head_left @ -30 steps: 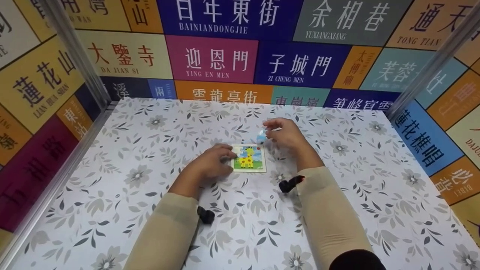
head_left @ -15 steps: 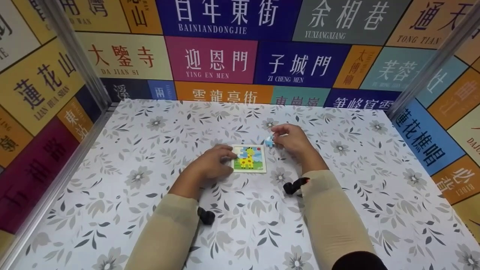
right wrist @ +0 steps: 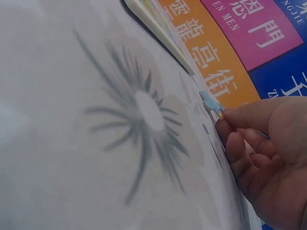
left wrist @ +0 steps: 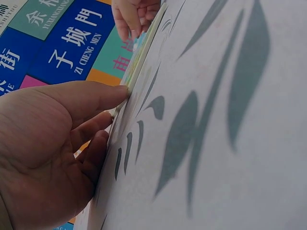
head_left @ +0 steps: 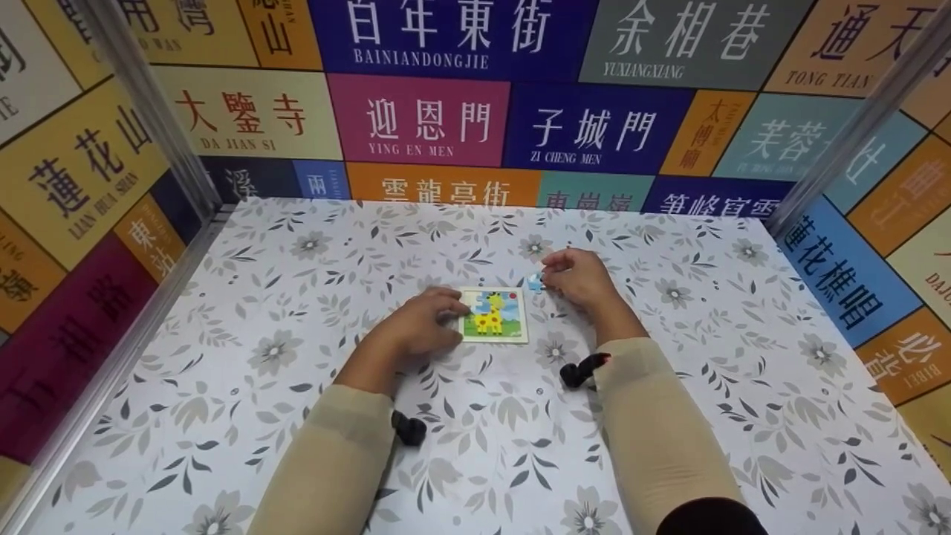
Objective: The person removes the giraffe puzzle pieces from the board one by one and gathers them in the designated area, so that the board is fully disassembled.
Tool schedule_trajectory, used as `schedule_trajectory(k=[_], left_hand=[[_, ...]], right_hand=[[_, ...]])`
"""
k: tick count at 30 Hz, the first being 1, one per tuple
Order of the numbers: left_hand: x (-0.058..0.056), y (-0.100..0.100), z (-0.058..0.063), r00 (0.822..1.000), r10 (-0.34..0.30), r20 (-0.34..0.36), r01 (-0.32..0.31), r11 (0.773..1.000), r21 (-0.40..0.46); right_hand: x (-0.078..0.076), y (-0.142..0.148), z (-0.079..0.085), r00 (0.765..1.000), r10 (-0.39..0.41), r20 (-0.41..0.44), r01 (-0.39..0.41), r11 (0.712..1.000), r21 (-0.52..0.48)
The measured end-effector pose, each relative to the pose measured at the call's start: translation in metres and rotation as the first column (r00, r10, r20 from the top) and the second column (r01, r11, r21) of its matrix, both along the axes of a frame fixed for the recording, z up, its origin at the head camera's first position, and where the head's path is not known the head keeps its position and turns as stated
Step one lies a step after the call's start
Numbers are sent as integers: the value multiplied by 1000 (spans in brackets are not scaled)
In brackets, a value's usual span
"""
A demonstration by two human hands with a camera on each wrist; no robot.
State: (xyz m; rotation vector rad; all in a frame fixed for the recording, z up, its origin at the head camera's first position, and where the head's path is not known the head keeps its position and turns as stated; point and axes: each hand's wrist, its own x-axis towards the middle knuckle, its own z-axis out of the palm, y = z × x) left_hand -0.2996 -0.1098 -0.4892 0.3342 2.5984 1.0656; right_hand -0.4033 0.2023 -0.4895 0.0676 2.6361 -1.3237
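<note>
A small square giraffe jigsaw puzzle (head_left: 494,319) in a pale frame lies flat near the middle of the table. At its upper left a pale gap shows among the pieces. My left hand (head_left: 423,321) holds the frame's left side, thumb by the lower corner and fingers by the upper one; the left wrist view has the thumb (left wrist: 103,97) on the edge. Just right of the frame, my right hand (head_left: 581,279) pinches a light-blue puzzle piece (head_left: 534,281) between thumb and forefinger. In the right wrist view the piece (right wrist: 211,102) is tilted, close over the table.
A white cloth with grey flowers and leaves covers the table (head_left: 475,446). Behind it rises a wall of coloured panels (head_left: 420,117) with printed characters. Clear upright posts (head_left: 160,126) stand at the back corners. A small black camera sits on each sleeve.
My right hand has moved slightly right and toward me with the puzzle piece, then stayed almost still. The left hand and the giraffe puzzle have kept their place.
</note>
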Motion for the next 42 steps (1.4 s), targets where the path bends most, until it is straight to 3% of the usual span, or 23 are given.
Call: schedule_trajectory(k=[7, 14, 18, 31, 37, 42], left_hand=[[-1, 0, 1, 1000, 3, 2, -3, 1000, -9], [-3, 0, -1, 1000, -16, 14, 16, 1000, -3], [-3, 1, -1, 1000, -14, 25, 14, 1000, -12], [-4, 0, 1, 999, 10, 39, -9, 1000, -20], [-6, 0, 0, 999, 1, 35, 0, 1000, -27], [-5, 0, 1, 999, -23, 23, 23, 999, -26]], right_hand=[[-2, 0, 3, 999, -20, 30, 20, 1000, 1], [1, 1, 0, 999, -8, -33, 8, 1000, 28], [3, -3, 5, 1000, -6, -16, 7, 1000, 19], [16, -41, 37, 981, 188, -56, -187, 982, 8], [22, -60, 43, 960, 264, -96, -264, 964, 14], [25, -75, 43, 949, 307, -64, -307, 952, 11]])
